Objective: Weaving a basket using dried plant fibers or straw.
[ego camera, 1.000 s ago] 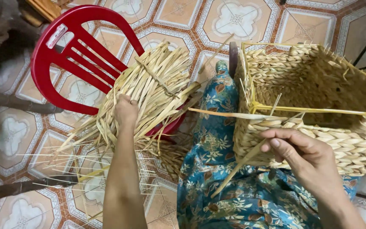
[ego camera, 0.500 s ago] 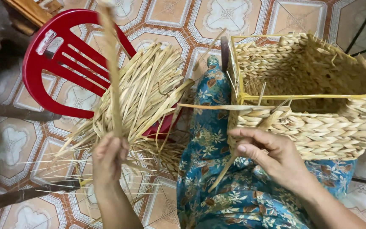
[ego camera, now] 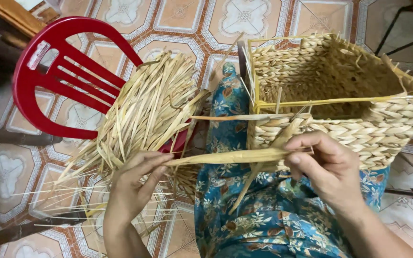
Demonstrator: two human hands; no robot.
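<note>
Straw strip [ego camera: 225,156] between both hands, beside basket [ego camera: 359,129] rim

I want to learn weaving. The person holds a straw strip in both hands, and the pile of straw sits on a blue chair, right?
Not quite: the chair is red, as the head view shows. The rest holds: both the left hand and right hand hold the strip, and the straw pile sits on that chair.

head view, looking steeply down, close over lap

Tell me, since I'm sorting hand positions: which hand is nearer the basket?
Right. The right hand touches the basket at its front wall; the left hand is off beside the straw pile.
</note>
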